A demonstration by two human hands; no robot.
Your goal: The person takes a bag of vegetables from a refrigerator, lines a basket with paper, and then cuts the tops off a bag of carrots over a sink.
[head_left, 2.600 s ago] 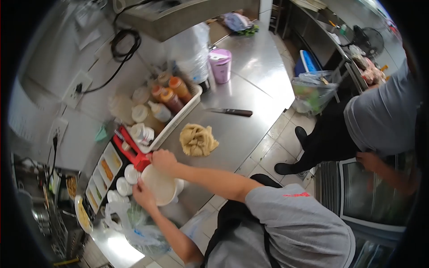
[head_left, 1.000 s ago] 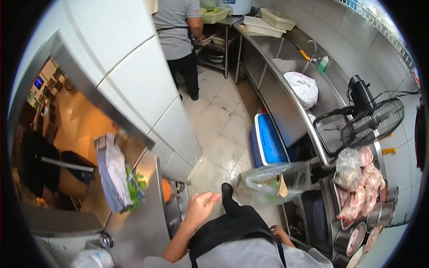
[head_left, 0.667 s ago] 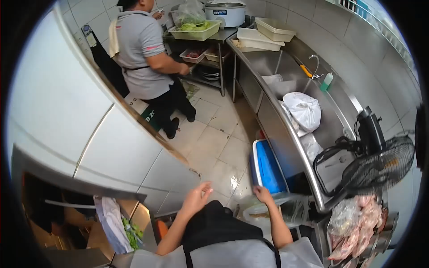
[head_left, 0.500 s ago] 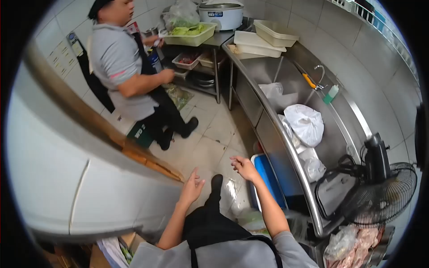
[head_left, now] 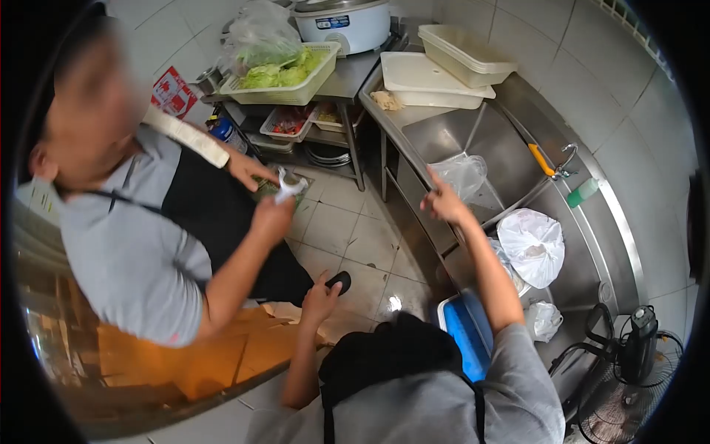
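Note:
My right hand (head_left: 445, 200) is raised in front of the sink counter, its index finger stretched out and the other fingers partly curled. Nothing is in it. Nearest to it are the steel sink (head_left: 492, 144) and a clear plastic bag (head_left: 462, 176) lying in the basin. Lower down, my left hand (head_left: 319, 302) hangs over the floor near the co-worker's shoe (head_left: 339, 283), an index finger extended and nothing held. The co-worker (head_left: 214, 214) stands close on the left with a small white object (head_left: 287, 186) in one hand.
A basket of lettuce (head_left: 296, 92) and a white cooker (head_left: 344, 29) stand on the corner table. Cream tubs (head_left: 436, 81) rest on the counter. White bags (head_left: 531, 248), a green bottle (head_left: 583, 193) and a fan (head_left: 640, 348) are right. A blue bin (head_left: 466, 337) sits below.
The co-worker has turned and come much closer on the left. My right hand has risen forward toward the sink with a finger pointing. My view has moved forward.

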